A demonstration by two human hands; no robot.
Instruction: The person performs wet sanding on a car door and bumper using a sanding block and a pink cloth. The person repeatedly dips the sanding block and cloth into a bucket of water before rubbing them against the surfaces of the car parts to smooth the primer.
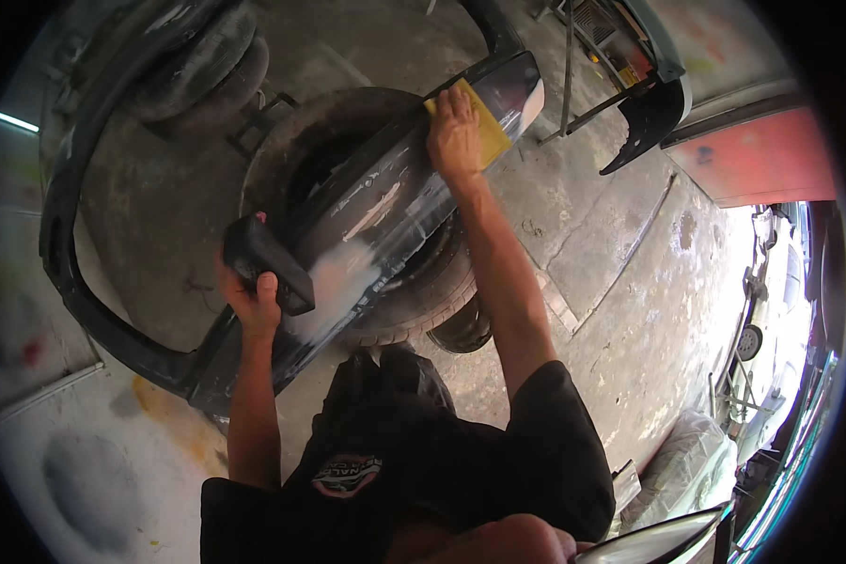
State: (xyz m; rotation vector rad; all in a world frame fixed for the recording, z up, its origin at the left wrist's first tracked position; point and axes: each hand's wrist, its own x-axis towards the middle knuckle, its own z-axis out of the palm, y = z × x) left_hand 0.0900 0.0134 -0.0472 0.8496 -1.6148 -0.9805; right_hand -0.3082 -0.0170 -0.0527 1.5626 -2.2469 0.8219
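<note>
Sanding a dark bumper panel [385,202] resting on tyres [432,291].
R hand [453,132] flat, pressing yellow pad [487,120] under its palm; L hand [252,305] gripping black block [268,263] at bumper's near end.

stacked tyres [442,301], second bumper [653,113], concrete floor [620,282]

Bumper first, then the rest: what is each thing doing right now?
Bumper: dark, lying across a tyre, with a pale sanded patch.
Yellow pad: pressed flat on the bumper under the right hand.
Black block: gripped in the left hand against the bumper.
Tyre: lying flat on the floor, holding the bumper up.
Second bumper: propped on a stand, untouched.
</note>
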